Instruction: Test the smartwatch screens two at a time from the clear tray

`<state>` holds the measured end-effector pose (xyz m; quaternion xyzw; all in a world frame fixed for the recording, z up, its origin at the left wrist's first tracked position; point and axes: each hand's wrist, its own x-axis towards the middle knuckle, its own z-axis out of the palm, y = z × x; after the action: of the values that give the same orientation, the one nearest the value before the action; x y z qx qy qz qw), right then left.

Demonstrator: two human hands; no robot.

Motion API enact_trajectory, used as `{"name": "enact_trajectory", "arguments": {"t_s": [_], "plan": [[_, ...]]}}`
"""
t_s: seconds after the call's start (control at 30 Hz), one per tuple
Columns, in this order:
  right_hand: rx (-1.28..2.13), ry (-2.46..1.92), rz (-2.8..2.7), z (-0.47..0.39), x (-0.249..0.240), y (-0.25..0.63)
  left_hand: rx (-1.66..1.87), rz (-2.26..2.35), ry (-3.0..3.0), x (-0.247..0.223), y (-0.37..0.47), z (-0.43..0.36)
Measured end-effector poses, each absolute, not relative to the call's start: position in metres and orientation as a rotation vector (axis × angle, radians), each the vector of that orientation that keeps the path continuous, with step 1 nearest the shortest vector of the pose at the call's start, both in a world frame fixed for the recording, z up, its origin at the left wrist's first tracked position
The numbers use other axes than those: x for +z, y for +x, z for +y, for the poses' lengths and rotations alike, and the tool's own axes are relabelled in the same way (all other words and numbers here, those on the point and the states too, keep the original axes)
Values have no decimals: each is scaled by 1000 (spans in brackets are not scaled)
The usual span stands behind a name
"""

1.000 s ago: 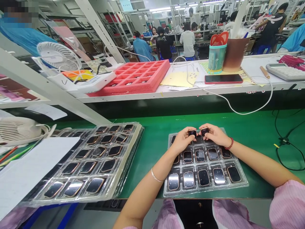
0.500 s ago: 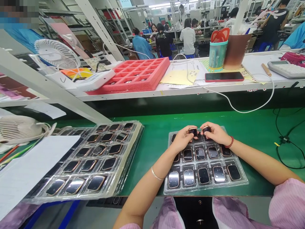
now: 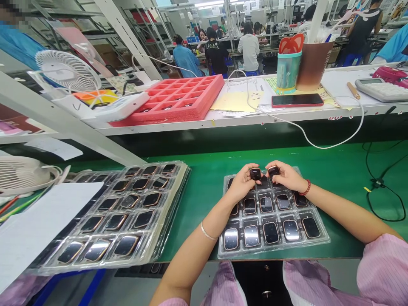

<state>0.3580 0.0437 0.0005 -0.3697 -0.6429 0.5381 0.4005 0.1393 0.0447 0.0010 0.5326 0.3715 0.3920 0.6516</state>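
Head view: the left hand [image 3: 242, 183] pinches one small dark watch body [image 3: 255, 174] between its fingertips, and the right hand [image 3: 287, 176] pinches a second watch body [image 3: 273, 171], the two nearly touching. Both are lifted just above the far row of the clear tray [image 3: 320, 242], which lies on the green tabletop [image 3: 338, 170] directly below the hands. Each hand is equally near its own piece. Another filled tray stack [image 3: 121, 212] sits well apart to the left.

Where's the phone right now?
Head view, upper right: the phone lies flat on the white shelf, right of the yellow papers, in front of the teal cup.
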Motion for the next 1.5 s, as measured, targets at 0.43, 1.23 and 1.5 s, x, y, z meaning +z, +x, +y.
{"name": "enact_trajectory", "arguments": {"t_s": [0.43, 1.23, 1.5], "plan": [[1373, -998, -1603, 41, -2, 364, 518, 146, 953, 107, 125, -42], [2087, -181, -1068, -113, 147, 310, 753, 780, 994, 20, 144, 51], [2129, -178, -982, -122, 155, 297, 889, 812, 1081, 10, 139, 47]]}}
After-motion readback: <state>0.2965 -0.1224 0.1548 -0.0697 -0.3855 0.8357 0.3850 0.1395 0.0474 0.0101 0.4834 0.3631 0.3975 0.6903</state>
